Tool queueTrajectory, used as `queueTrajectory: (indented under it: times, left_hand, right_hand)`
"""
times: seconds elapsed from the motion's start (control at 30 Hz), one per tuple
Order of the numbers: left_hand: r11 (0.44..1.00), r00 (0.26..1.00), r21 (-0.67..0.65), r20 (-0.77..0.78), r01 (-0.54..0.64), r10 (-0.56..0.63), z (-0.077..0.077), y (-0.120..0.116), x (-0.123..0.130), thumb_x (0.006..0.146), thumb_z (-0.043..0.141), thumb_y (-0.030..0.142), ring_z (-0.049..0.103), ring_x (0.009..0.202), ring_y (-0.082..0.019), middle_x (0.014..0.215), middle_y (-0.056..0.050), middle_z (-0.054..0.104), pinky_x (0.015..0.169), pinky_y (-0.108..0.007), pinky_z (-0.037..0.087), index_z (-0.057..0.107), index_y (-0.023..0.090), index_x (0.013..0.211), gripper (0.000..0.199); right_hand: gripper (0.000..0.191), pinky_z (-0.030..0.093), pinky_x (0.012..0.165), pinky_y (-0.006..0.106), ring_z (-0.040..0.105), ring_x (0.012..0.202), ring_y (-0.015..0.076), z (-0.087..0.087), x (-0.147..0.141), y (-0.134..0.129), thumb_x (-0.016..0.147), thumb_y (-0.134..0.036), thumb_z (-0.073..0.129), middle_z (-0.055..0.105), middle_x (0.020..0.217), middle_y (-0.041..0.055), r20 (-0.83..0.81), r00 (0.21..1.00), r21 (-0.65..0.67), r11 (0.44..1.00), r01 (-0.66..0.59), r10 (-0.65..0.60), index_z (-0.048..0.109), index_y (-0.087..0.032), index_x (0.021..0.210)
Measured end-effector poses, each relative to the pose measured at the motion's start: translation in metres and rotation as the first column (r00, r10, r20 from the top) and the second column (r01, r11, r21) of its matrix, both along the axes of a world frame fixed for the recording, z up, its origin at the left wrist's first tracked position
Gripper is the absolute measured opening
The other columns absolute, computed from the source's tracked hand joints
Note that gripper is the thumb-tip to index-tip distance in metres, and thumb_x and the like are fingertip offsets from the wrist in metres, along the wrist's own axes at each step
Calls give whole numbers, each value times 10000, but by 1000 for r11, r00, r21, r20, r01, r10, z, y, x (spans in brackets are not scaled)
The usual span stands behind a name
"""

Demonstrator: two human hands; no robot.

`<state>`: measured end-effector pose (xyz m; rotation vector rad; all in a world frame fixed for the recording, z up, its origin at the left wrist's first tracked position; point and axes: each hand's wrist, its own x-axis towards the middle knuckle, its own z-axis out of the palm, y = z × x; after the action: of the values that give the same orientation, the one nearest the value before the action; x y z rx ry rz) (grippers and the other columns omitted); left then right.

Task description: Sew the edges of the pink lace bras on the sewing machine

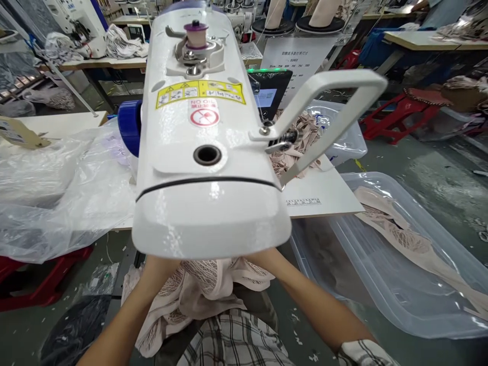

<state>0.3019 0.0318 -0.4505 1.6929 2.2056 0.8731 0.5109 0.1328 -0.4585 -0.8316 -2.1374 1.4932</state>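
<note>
A white sewing machine head (209,213) fills the middle of the view and covers the fingers of both hands. Only the wrist end of my left hand (162,265) shows below its left front edge. On the other side, the wrist end of my right hand (265,257) disappears under the right front edge. Beige lace fabric (202,292) lies bunched between my forearms and over my lap, close to both wrists. Whether either hand grips it is hidden.
A clear plastic tub (381,284) with beige pieces stands on the right. Beige straps (301,137) are heaped behind the machine on the white table (324,195). Plastic bags (76,188) cover the left side, above a red stool (49,284). A white lever frame (343,81) sticks out right.
</note>
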Motion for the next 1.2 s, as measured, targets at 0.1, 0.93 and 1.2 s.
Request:
queueTrajectory:
  times: [0.1, 0.93, 1.2]
  left_hand:
    - [1000, 1000, 8, -3, -16, 16, -3, -2, -2, 789, 568, 496, 580, 755, -251, 563, -35, 525, 751, -366, 550, 579, 261, 658, 269]
    - [998, 873, -37, 483, -50, 61, -128, -116, 55, 839, 619, 544, 402, 1384, -365, 1502, -167, 392, 1121, -560, 391, 330, 236, 1459, 750]
    - [972, 874, -191, 440, -135, 208, -164, -140, 44, 931, 478, 435, 497, 1323, -315, 1387, -161, 553, 1068, -498, 455, 564, 178, 1289, 448]
  right_hand:
    - [518, 334, 527, 264, 300, 549, 120, 5, 0, 1, 885, -464, 608, 277, 567, -33, 8, 1000, -16, 1000, 18, -17, 328, -217, 525]
    - [502, 219, 543, 261, 300, 565, 104, -42, 22, -8, 927, -524, 539, 291, 603, -48, -99, 989, -160, 983, 92, -108, 342, -191, 607]
    - [482, 240, 557, 263, 370, 593, 114, -50, 35, -10, 928, -574, 534, 393, 648, -31, -104, 990, -164, 983, 78, -96, 457, -176, 666]
